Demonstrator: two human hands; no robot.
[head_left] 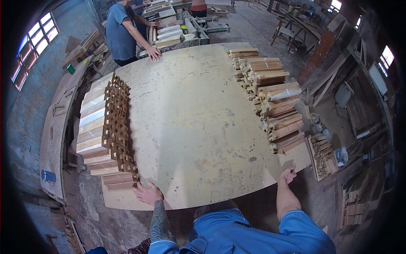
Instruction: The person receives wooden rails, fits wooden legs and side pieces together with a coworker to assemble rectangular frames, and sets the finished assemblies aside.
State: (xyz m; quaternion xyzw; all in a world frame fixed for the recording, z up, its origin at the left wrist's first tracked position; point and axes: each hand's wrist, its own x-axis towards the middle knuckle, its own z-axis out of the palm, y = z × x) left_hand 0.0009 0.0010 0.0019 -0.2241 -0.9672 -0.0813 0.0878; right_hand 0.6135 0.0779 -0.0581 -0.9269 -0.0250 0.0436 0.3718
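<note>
A large, pale, stained wooden board (190,122) lies flat in front of me like a tabletop. My left hand (148,193) rests on its near left corner area, fingers spread, beside the end of the left stack. At the near right edge my right hand (289,173) has its fingers bent around the board's rim. Along the left side is a stack of wooden pieces (95,122), their notched ends facing inward. A second, more uneven stack of wooden pieces (279,95) runs down the right side, with shaped ends turned toward the middle.
A co-worker in a grey T-shirt (120,36) stands at the far left, one hand on the board's far edge. Behind is a bench with wooden parts (169,36). A long side table (59,122) stands left; a crate of small wood pieces (322,154) sits right.
</note>
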